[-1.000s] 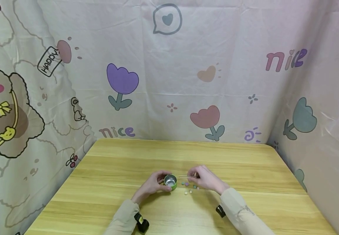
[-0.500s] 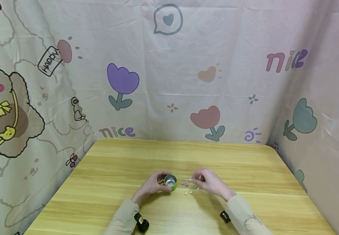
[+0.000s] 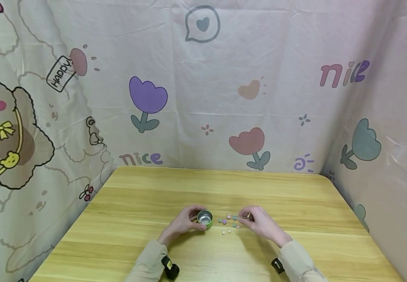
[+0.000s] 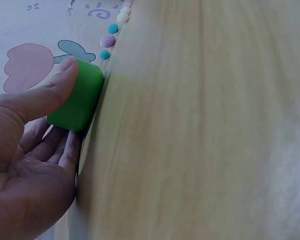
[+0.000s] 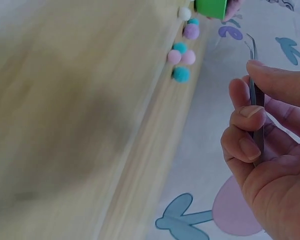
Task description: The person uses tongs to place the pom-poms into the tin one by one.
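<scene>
My left hand [image 3: 190,220] grips a small green cup [image 3: 205,219] with a shiny metal inside, standing upright on the wooden table [image 3: 281,196]. The left wrist view shows the thumb [image 4: 65,75] pressed on the cup's green side [image 4: 79,97]. My right hand [image 3: 257,220] pinches thin metal tweezers [image 3: 239,217] pointing left toward the cup. In the right wrist view the tweezers [image 5: 254,82] hold nothing at their tip. Several small pom-pom balls [image 3: 228,226], teal, pink, purple and white, lie on the table between the two hands.
Cartoon-print cloth [image 3: 203,98] walls off the table's back and both sides. Bare wood stretches behind the hands and out to the left and right edges. A dark wrist strap [image 3: 169,267] sits on each sleeve.
My right hand has drawn back to the right with the tweezers, away from the cup. The left hand and the cup have stayed put.
</scene>
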Available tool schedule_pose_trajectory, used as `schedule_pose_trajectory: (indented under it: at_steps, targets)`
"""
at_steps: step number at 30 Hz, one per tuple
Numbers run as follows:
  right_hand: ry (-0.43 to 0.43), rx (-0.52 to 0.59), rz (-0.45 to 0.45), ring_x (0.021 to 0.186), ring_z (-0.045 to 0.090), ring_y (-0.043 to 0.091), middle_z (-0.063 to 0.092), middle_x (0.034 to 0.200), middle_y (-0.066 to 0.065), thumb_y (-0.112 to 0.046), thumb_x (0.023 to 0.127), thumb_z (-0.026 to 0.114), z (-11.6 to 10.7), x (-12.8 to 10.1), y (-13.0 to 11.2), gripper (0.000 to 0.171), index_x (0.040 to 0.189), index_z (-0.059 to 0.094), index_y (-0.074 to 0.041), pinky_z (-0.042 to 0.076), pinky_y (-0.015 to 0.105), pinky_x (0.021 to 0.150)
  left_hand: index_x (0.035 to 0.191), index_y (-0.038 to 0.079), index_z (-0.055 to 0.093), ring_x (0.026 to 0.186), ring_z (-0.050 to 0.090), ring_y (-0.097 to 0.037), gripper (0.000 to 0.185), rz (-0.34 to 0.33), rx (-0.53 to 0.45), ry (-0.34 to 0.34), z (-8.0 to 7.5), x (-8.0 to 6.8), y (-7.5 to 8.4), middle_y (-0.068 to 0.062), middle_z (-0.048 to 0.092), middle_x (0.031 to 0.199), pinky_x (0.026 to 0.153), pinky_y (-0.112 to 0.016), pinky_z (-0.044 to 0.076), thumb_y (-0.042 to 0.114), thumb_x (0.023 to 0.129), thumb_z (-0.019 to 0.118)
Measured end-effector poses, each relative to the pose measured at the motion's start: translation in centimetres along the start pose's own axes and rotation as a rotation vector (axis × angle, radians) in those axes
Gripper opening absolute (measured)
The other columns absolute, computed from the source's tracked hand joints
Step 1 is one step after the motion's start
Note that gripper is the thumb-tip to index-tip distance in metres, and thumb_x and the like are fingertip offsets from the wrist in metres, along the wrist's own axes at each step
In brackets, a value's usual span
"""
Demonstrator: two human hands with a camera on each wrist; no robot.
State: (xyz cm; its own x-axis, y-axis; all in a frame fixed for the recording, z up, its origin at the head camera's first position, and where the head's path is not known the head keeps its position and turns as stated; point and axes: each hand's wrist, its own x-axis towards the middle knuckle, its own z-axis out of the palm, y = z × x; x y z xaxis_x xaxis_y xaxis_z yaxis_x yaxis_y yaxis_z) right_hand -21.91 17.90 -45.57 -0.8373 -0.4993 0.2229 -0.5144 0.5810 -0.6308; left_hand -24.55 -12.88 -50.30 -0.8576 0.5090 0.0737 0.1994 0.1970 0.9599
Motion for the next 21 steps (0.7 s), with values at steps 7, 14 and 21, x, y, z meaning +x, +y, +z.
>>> schedule_pose_trajectory:
  at_steps: [7, 14, 21]
  targets:
    - [0.032, -0.023, 0.025, 0.059, 0.046, -0.005, 0.069, 0.076, 0.001, -0.007, 0.091, 0.070, -0.5, -1.0, 0.9, 0.007, 0.094, 0.072, -0.002, 0.046, 0.016, 0.051, 0.134, -0.011, 0.051, 0.129, 0.055, -0.045, 0.061, -0.003, 0.004, -0.001, 0.0, 0.0, 0.0, -0.031, 0.056, 0.135, 0.117, -0.051, 0.043, 0.000, 0.081, 0.081]
    - [0.047, -0.044, 0.037, 0.062, 0.046, -0.005, 0.070, 0.079, 0.000, -0.007, 0.090, 0.071, -1.0, -1.9, 1.6, 0.004, 0.091, 0.072, -0.003, 0.046, 0.016, 0.053, 0.134, -0.012, 0.051, 0.128, 0.055, -0.045, 0.062, -0.001, 0.008, -0.004, 0.0, 0.0, 0.1, -0.031, 0.056, 0.135, 0.117, -0.051, 0.044, 0.000, 0.082, 0.081]
    - [0.029, -0.051, 0.061, 0.060, 0.045, -0.004, 0.069, 0.077, 0.003, -0.010, 0.092, 0.070, -1.6, -2.5, 2.1, 0.005, 0.091, 0.072, -0.005, 0.044, 0.016, 0.051, 0.135, -0.012, 0.050, 0.129, 0.054, -0.045, 0.062, -0.005, 0.003, -0.003, 0.0, 0.0, 0.0, -0.031, 0.055, 0.136, 0.117, -0.053, 0.042, 0.000, 0.082, 0.081]
